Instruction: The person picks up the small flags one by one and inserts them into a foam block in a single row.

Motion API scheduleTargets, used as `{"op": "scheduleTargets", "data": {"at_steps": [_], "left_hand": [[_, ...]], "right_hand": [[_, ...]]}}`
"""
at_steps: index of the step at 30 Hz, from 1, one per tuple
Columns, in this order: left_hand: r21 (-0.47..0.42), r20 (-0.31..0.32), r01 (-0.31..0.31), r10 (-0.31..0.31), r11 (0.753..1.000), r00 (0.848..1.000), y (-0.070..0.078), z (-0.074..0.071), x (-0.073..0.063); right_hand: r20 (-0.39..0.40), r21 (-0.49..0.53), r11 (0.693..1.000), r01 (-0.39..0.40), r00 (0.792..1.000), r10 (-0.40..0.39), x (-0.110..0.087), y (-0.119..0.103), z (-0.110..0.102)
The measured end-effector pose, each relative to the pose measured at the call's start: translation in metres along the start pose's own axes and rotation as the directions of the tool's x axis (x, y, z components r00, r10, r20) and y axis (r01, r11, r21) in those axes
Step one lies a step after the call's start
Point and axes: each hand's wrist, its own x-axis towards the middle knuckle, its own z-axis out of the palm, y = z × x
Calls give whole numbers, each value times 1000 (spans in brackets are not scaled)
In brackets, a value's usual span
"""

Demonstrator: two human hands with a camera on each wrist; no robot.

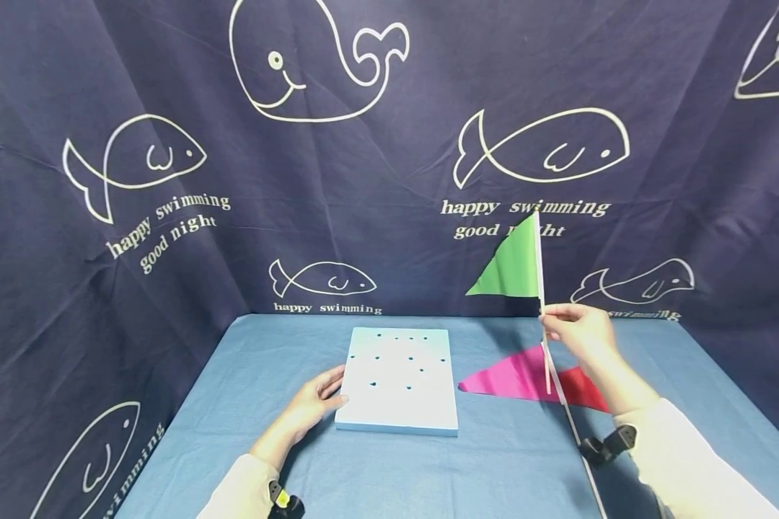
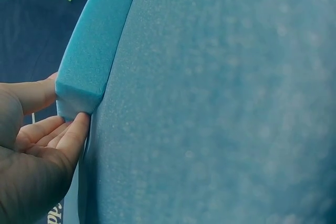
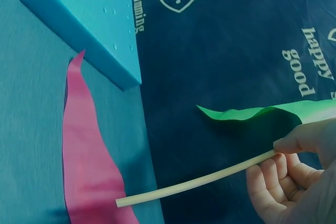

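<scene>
A pale blue foam board with several small holes lies flat on the cloth. At its left edge my left hand grips the side, thumb on the top and fingers against the edge; the left wrist view shows the fingertips low on the foam block. My right hand pinches the stick of a green triangular flag and holds it nearly upright, raised to the right of the board. Below the hand, the bare end of the stick sticks out over a pink flag.
The pink flag and a red flag lie on the blue cloth right of the board, with a white stick running toward the near edge. A dark curtain with white fish drawings hangs behind.
</scene>
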Motion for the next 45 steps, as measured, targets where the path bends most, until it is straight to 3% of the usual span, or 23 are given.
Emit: {"op": "scheduleTargets", "data": {"at_steps": [6,24,36,45], "left_hand": [[11,-4,12,-11,1000,1000,1,1,-2],[6,-6,18,-18,1000,1000,1,0,-2],[-1,-11,16,-16,1000,1000,-1,0,-2],[4,0,6,-6,1000,1000,1,0,-2]], "right_hand": [[-7,-8,1000,-18,1000,18,1,-7,11],[3,204,979,-8,1000,8,7,-25,39],[-5,254,967,8,1000,-7,8,-35,57],[-1,227,973,30,1000,-30,12,-39,71]]}}
